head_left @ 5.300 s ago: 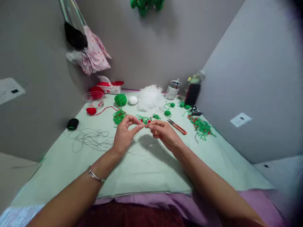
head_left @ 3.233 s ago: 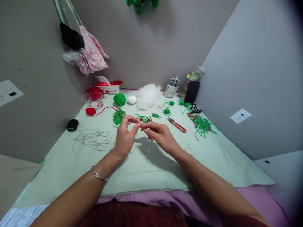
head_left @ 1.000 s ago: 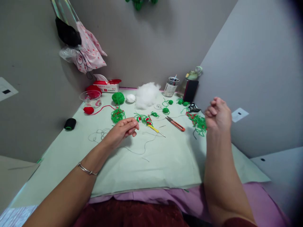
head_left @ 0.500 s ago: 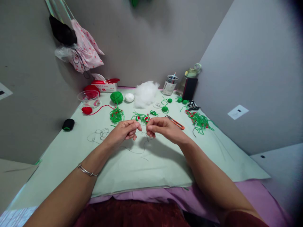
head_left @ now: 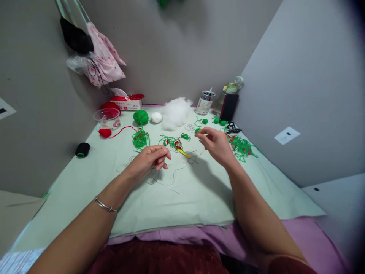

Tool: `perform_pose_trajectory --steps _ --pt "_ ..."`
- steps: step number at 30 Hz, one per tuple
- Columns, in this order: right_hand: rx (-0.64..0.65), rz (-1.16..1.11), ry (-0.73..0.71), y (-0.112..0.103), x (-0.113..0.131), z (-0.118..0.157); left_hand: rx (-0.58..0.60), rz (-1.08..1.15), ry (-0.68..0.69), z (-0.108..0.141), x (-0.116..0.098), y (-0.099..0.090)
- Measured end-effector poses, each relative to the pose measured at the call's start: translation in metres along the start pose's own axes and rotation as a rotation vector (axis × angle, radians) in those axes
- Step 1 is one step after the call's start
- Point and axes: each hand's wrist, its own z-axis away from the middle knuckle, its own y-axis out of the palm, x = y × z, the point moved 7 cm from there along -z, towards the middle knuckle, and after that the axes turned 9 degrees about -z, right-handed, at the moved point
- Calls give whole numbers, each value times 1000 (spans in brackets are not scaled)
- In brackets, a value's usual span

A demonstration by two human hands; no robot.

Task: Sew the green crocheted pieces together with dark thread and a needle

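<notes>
With the clock centred between the hands, the bare left hand is raised at nine o'clock, thumb pressed onto the curled forefinger; the bare right hand hovers near two, thumb and bent forefinger drawn close. Whether either pinches anything is too fine to tell. Thin dark-grey thread lies in loose loops on the pale green cloth around seven o'clock, presumably slack so it can run without snagging. Fluffy white fibre stuffing at twelve and a round green yarn ball before eleven seem kept back from the hands. The right fingertips partly hide a small green yarn bundle, contact unclear; the top edge cuts off a green hanging object at twelve.
</notes>
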Motion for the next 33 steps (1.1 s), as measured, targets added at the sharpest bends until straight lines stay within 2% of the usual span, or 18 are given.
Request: perform_pose_trajectory --steps 3,5,8,10,14,20,25,28,30,33 --pt "254 -365 104 46 13 17 25 -8 2 0 2 5" --pt "416 -488 134 70 23 29 38 -3 3 0 2 8" --pt "514 -526 135 79 29 35 56 26 -5 0 2 7" --pt "473 -561 121 67 30 29 106 49 -30 0 3 6" --pt "306 -654 92 23 37 11 273 68 -87 2 5 4" --pt "174 -725 2 -45 72 -10 417 17 -190 8 5 6" --pt "103 -690 -121 -86 99 -22 365 -114 -184 5 5 1" --pt "31 -660 -122 -101 104 -29 336 -176 -180 6 5 -9" --pt "-17 -667 -111 -111 103 -34 306 -198 -173 11 2 -19" --pt "-113 -712 -98 -131 93 -43 194 -226 -174 30 -7 -43"
